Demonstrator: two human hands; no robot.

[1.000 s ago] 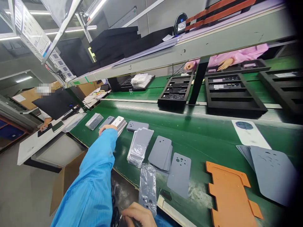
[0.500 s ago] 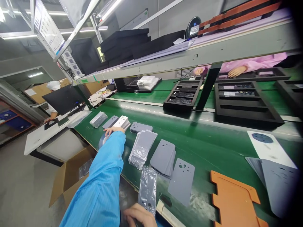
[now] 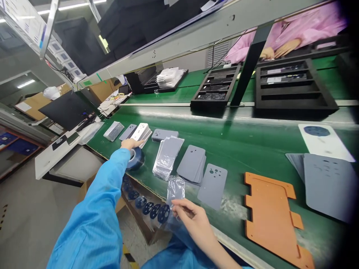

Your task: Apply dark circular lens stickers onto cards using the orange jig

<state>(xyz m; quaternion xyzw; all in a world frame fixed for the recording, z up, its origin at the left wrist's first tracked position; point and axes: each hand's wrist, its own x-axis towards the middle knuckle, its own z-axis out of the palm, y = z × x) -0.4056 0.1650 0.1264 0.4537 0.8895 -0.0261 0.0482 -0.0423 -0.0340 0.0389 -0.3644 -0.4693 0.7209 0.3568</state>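
Observation:
My left hand (image 3: 131, 144), in a blue sleeve, reaches out over the near edge of the green belt (image 3: 246, 145) and grips a roll of blue film (image 3: 137, 158). A strip of round dark blue stickers (image 3: 146, 206) runs from the roll down toward my right hand (image 3: 193, 220). That hand pinches a clear plastic bag with a grey plate (image 3: 175, 190) inside, held at the belt's front edge. Just beyond it lie a single grey plate (image 3: 212, 185), a stack of grey plates (image 3: 192, 168) and a stack of bagged plates (image 3: 166, 157).
An orange jig plate (image 3: 270, 209) lies on the belt at right, with large grey sheets (image 3: 327, 185) and a white sheet (image 3: 325, 144) beyond. Black foam trays (image 3: 291, 87) sit behind. Another person's hands in pink sleeves (image 3: 280, 48) work opposite. A cardboard box (image 3: 140, 220) stands below.
My left hand has taken hold of the blue film roll and its sticker strip now trails toward me. My right hand rose into view with the bagged plate. The camera tilted down.

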